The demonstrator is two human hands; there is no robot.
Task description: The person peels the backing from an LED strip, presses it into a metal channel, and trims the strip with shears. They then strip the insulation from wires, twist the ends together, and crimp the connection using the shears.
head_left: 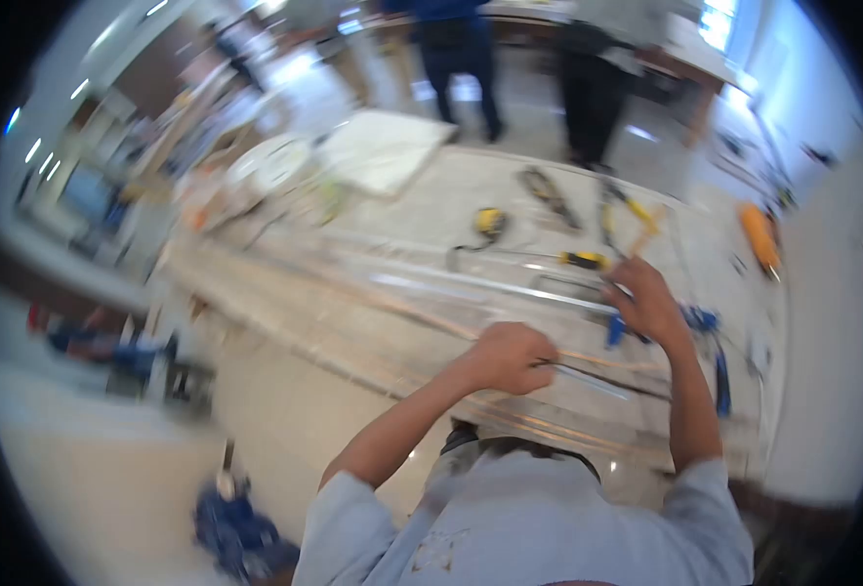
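My left hand (pixel 515 357) is closed in a fist over the front of the work table (pixel 373 256). A thin dark strand (pixel 617 383) runs out of that fist to the right, beside a short pale strip (pixel 593 381). My right hand (pixel 649 301) reaches over the table with its fingers partly bent and apart. Just under its fingers are the end of a long silvery tube (pixel 490 282) and a blue tool (pixel 615 330). Another blue piece (pixel 697 318) lies right of the wrist. Motion blurs the picture, so small details are lost.
Beyond my hands lie a yellow tape measure (pixel 491 223), pliers (pixel 549 197), a yellow-handled tool (pixel 584 260) and yellow-and-black cutters (pixel 636 210). A white board (pixel 383 151) and a white roll (pixel 273 164) sit far left. An orange tool (pixel 760 237) is at right. People stand behind the table.
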